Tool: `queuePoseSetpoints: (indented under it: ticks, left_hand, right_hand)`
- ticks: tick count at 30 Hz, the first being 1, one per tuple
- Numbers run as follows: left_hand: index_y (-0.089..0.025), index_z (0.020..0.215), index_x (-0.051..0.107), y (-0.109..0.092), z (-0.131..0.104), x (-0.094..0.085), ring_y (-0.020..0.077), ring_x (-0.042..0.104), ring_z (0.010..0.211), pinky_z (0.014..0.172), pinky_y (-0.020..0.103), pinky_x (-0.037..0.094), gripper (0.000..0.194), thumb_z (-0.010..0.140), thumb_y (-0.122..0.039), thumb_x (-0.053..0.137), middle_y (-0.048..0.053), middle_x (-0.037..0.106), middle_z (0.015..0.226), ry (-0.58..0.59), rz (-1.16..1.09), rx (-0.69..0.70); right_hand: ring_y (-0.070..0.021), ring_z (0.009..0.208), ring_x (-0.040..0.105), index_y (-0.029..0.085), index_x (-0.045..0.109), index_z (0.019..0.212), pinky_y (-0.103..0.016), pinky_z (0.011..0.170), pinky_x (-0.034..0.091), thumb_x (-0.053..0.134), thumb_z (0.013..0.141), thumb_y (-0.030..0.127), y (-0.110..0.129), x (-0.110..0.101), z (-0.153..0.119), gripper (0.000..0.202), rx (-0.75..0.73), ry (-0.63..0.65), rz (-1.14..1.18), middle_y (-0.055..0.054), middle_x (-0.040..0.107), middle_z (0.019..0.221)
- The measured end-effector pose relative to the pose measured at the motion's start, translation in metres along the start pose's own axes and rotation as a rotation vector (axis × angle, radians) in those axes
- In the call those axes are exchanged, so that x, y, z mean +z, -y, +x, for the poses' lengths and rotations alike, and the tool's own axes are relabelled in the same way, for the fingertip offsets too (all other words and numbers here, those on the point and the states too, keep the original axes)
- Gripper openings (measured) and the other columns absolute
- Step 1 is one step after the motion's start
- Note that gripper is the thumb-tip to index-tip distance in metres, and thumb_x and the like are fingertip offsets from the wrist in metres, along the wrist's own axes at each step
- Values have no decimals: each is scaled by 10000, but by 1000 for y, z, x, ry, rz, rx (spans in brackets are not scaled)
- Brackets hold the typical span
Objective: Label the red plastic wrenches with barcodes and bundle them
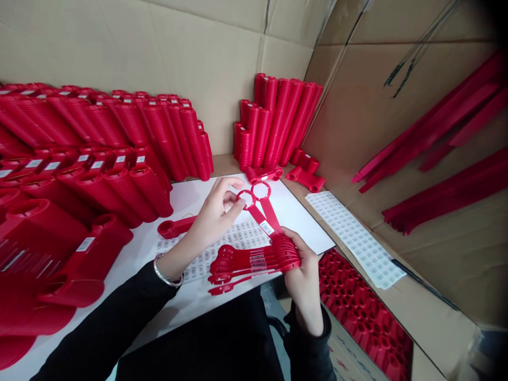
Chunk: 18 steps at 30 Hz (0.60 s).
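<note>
My right hand [304,267] is wrapped round one end of a fanned bundle of flat red plastic pieces [254,259] with ring-shaped ends. Two more pieces stick up and away from the bundle; one carries a small white barcode label [266,227]. My left hand [218,211], a silver bangle on its wrist, pinches the ring end [246,200] of the labelled piece between thumb and fingers. Below the hands, a sheet of small printed labels [238,235] lies on the white board [305,225], partly hidden by the bundle.
Tall stacks of red pieces [130,124] fill the left side. More stacks [273,124] stand against the cardboard wall at the back. At right lie another label sheet [353,235] and a dark stick [424,283]. A box of red pieces [365,312] sits lower right.
</note>
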<state>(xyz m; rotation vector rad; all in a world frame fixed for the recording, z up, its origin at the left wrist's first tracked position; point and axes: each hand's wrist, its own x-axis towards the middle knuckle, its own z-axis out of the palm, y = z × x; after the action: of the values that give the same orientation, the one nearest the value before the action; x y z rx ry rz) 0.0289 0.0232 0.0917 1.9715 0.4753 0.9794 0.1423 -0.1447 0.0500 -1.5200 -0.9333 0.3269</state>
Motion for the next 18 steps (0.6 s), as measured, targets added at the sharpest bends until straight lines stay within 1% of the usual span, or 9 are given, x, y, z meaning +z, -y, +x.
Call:
queuePoseSetpoints:
  ticks: [2,5,7,8,9,11,13,15,18]
  left_hand:
    - [-227,1044,522,3,-3,2,152,599,889,805,334,537,178,891,-138,497,55,540,1110,90,85,53]
    - [-211,951,580,6,-8,4,188,575,967,847,349,497,171,876,-101,473,50,563,1037,340,320,212]
    - [-205,858,603,10,-9,6,199,574,922,823,348,481,124,868,-134,502,33,593,959,516,432,258]
    - [-199,799,600,14,-8,9,192,577,863,790,337,477,132,881,-166,501,24,599,893,572,457,243]
    - [-194,760,592,19,-5,12,183,577,807,760,325,471,179,904,-203,485,16,598,833,595,471,199]
    - [-186,750,587,34,3,21,170,582,738,719,307,462,273,954,-255,418,15,597,780,566,491,69]
    - [-182,908,616,52,13,33,186,614,807,755,313,467,212,952,-236,416,44,637,902,516,525,-32]
    - [-170,960,631,69,20,45,205,630,880,816,322,471,155,903,-196,490,76,633,1020,541,541,-53]
    - [-168,901,645,87,21,59,213,638,895,826,312,479,114,869,-197,540,80,616,1025,588,539,-54]
  right_hand:
    - [-196,932,685,221,681,1118,-305,835,544,521,790,108,-5,-5,1,382,1,-62,-13,-28,737,1034]
    - [-199,964,681,214,677,1132,-312,858,538,502,800,114,-16,-13,3,388,-5,-118,-39,-36,735,1054]
    - [-201,968,682,198,677,1127,-313,858,538,491,774,96,-25,-18,5,413,-12,-107,-51,-41,737,1050]
    - [-204,962,684,191,679,1122,-313,851,541,490,761,91,-30,-20,5,420,-15,-92,-54,-43,739,1044]
    - [-208,958,685,186,681,1118,-314,845,542,491,753,92,-36,-22,6,423,-11,-71,-56,-46,741,1040]
    - [-214,959,684,182,682,1127,-315,843,541,494,746,97,-47,-23,6,433,18,-21,-46,-49,741,1045]
    - [-216,974,678,181,677,1141,-317,859,534,488,744,98,-55,-22,5,447,66,19,-20,-51,735,1065]
    - [-218,993,671,175,671,1149,-322,884,524,474,740,92,-62,-20,5,461,106,33,4,-55,727,1090]
    - [-219,992,668,173,673,1139,-327,896,517,455,729,77,-71,-17,5,475,135,41,16,-56,724,1098]
